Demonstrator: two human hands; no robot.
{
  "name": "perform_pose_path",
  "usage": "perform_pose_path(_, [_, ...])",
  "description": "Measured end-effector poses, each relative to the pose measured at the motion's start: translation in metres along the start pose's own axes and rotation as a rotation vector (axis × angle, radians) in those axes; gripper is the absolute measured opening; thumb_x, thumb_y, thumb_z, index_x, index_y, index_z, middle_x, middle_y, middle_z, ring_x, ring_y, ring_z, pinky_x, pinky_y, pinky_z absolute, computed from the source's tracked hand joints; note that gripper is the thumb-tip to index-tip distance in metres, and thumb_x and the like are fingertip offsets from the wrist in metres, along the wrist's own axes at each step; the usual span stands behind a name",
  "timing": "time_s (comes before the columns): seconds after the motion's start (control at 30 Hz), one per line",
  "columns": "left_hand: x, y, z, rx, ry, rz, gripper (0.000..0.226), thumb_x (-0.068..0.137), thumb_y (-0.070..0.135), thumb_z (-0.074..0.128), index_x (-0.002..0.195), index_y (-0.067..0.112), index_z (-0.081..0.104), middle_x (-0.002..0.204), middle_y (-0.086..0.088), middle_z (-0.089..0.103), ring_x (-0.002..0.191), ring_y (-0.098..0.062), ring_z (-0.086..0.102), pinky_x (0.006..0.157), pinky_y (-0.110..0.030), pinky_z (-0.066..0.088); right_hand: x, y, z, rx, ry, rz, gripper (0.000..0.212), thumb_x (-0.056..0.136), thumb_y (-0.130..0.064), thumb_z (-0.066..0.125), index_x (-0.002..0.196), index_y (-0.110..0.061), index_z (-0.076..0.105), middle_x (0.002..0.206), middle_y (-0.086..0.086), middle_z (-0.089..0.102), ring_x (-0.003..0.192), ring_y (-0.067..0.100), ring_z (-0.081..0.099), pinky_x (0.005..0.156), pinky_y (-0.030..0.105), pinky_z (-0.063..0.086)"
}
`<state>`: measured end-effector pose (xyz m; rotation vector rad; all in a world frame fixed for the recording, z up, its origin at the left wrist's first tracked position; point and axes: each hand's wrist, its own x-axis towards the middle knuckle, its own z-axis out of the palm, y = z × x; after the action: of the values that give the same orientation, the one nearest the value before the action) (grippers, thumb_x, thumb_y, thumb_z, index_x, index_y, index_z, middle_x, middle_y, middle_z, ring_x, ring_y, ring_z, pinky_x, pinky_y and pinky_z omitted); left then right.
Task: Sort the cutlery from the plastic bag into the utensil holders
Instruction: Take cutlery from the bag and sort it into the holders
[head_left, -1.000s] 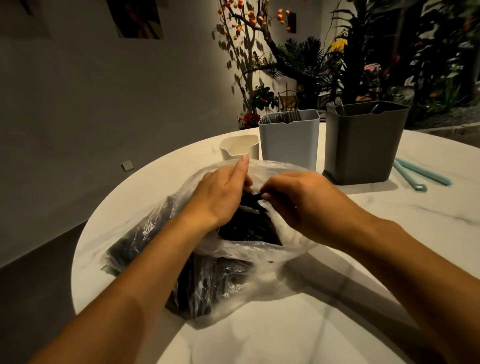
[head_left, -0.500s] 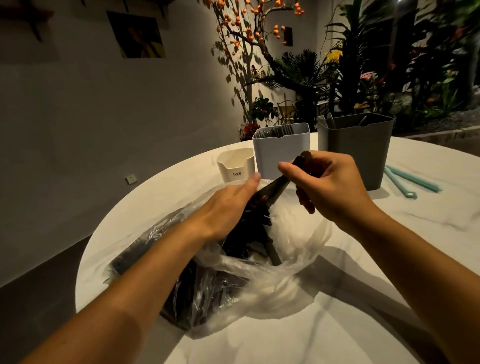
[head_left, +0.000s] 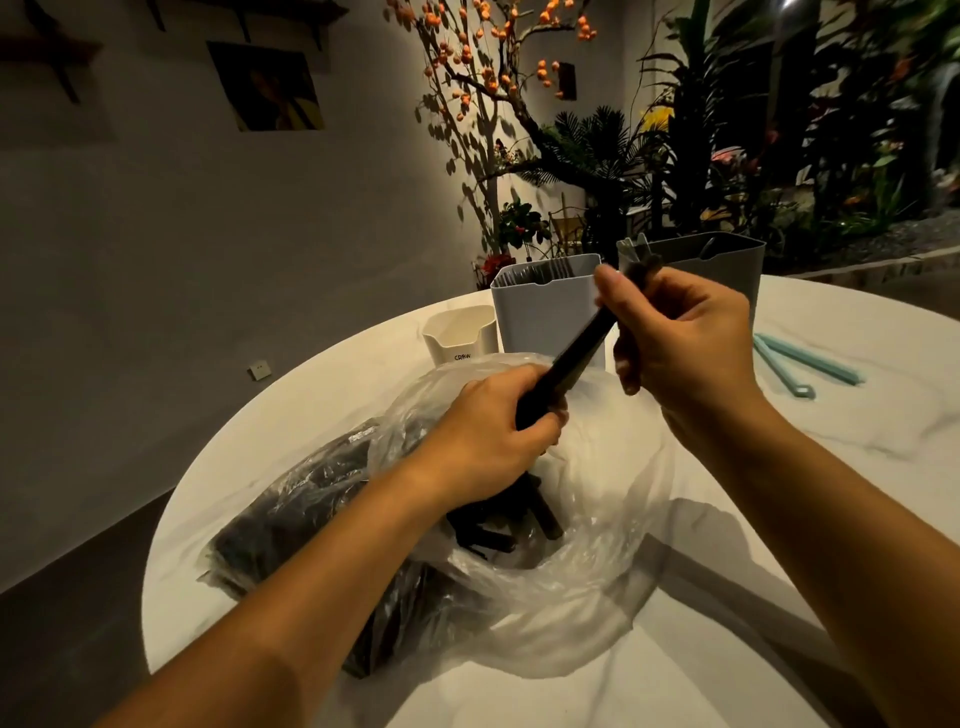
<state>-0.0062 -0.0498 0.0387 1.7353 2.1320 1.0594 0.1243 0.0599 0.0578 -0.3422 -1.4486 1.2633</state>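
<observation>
Both of your forearms reach in from the bottom edge over the round white table (head_left: 831, 467). Nearest you lies the clear plastic bag (head_left: 587, 587), slumped on its side with its mouth gaping toward the right; most of the black cutlery (head_left: 291, 519) is heaped inside its left half, and a few black handles (head_left: 540, 514) poke out into the open mouth. Your left hand (head_left: 488, 436) sits over the bag's mouth with its fingers curled around the lower end of one black utensil (head_left: 576, 353). That piece slants up and to the right, clear of the bag, and your right hand (head_left: 680, 338) holds its upper end, thumb on the near side and fingers wrapped behind; the very tip is blurred, so you cannot tell whether it is a fork, spoon or knife.

Past your hands stand three holders in a row. On the left is a small cream cup (head_left: 460, 332) with lettering on its front, beside it a taller pale grey holder (head_left: 540, 306) with utensil tops showing at its rim, and to the right a dark grey holder (head_left: 727, 265), partly hidden by your right hand. Further right on the tabletop lie two light blue sticks (head_left: 800, 364), well apart from the holders.

Beyond the table are potted plants (head_left: 727, 156) and a grey wall (head_left: 156, 234).
</observation>
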Motion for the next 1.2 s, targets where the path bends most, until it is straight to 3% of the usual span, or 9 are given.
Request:
perform_pose_path(0.13, [0.002,0.006,-0.001,-0.413,0.091,-0.029,0.020,0.089,0.022,0.072,0.107,0.014,0.070,0.084,-0.006,0.072,0.068,-0.017,0.066,0.065,-0.031,0.060,0.007,-0.004,-0.008,0.106,0.155,0.107,0.025,0.090,-0.036,0.064,0.082,-0.013,0.066,0.054,-0.003,0.054,0.041,0.008,0.047,0.039,0.020,0.041])
perform_pose_path(0.27, [0.005,0.012,-0.009,-1.076,0.210,-0.228,0.045,0.100,0.044,0.044,0.094,0.009,0.072,0.077,-0.012,0.069,0.060,-0.016,0.060,0.052,-0.023,0.049,0.010,-0.001,-0.011,0.245,0.193,0.268,0.026,0.091,-0.035,0.064,0.080,-0.012,0.061,0.055,-0.002,0.052,0.041,0.007,0.045,0.038,0.017,0.037])
perform_pose_path(0.37, [0.010,0.013,-0.009,-1.270,0.310,-0.268,0.050,0.100,0.048,0.042,0.096,0.005,0.068,0.074,-0.013,0.068,0.055,-0.016,0.060,0.047,-0.023,0.049,0.010,0.003,-0.011,0.309,0.137,0.329,0.025,0.091,-0.033,0.064,0.080,-0.012,0.059,0.055,-0.004,0.055,0.044,0.006,0.048,0.043,0.017,0.041])
perform_pose_path(0.6, [0.013,0.002,-0.006,-1.525,0.466,-0.273,0.055,0.092,0.059,0.052,0.108,0.006,0.060,0.082,-0.011,0.068,0.064,-0.017,0.064,0.050,-0.024,0.054,0.010,0.013,-0.007,0.396,0.070,0.388,0.024,0.090,-0.034,0.065,0.093,-0.010,0.062,0.065,0.002,0.061,0.055,0.010,0.061,0.051,0.018,0.049])
perform_pose_path(0.77, [0.013,0.004,0.000,-1.539,0.446,-0.193,0.023,0.085,0.028,0.069,0.100,0.011,0.068,0.089,-0.007,0.073,0.078,-0.014,0.070,0.069,-0.023,0.059,0.001,0.014,0.004,0.384,-0.042,0.372,0.030,0.082,-0.031,0.065,0.100,-0.006,0.062,0.070,0.006,0.069,0.064,0.015,0.070,0.057,0.021,0.056])
perform_pose_path(0.9, [0.015,0.001,0.005,-1.417,0.491,-0.256,0.023,0.099,0.015,0.057,0.116,0.002,0.066,0.092,-0.008,0.072,0.077,-0.010,0.070,0.069,-0.021,0.056,-0.009,0.018,0.012,0.228,-0.195,0.272,0.025,0.081,-0.021,0.065,0.098,-0.004,0.067,0.082,0.014,0.074,0.077,0.028,0.074,0.063,0.028,0.059])
perform_pose_path(0.97, [0.013,-0.002,0.009,-1.318,0.470,-0.257,0.030,0.105,0.018,0.044,0.121,0.000,0.062,0.096,-0.011,0.073,0.085,-0.015,0.070,0.081,-0.029,0.056,-0.015,0.024,0.018,0.117,-0.246,0.197,0.015,0.086,-0.012,0.065,0.098,-0.004,0.070,0.085,0.011,0.075,0.079,0.026,0.074,0.066,0.030,0.060])
perform_pose_path(1.03, [0.010,-0.003,0.012,-1.281,0.442,-0.242,0.040,0.106,0.021,0.031,0.128,-0.003,0.056,0.108,-0.019,0.073,0.096,-0.023,0.070,0.091,-0.038,0.054,-0.019,0.029,0.022,0.001,-0.258,0.130,0.012,0.088,-0.008,0.065,0.099,-0.007,0.072,0.086,0.005,0.075,0.081,0.022,0.074,0.067,0.032,0.061])
perform_pose_path(1.2, [0.008,0.001,0.015,-1.351,0.451,-0.275,0.045,0.102,0.014,0.026,0.126,-0.007,0.058,0.109,-0.020,0.073,0.098,-0.028,0.069,0.087,-0.035,0.053,-0.024,0.035,0.028,-0.114,-0.198,0.035,0.016,0.088,-0.010,0.067,0.103,-0.011,0.072,0.088,0.000,0.074,0.075,0.015,0.073,0.066,0.030,0.061])
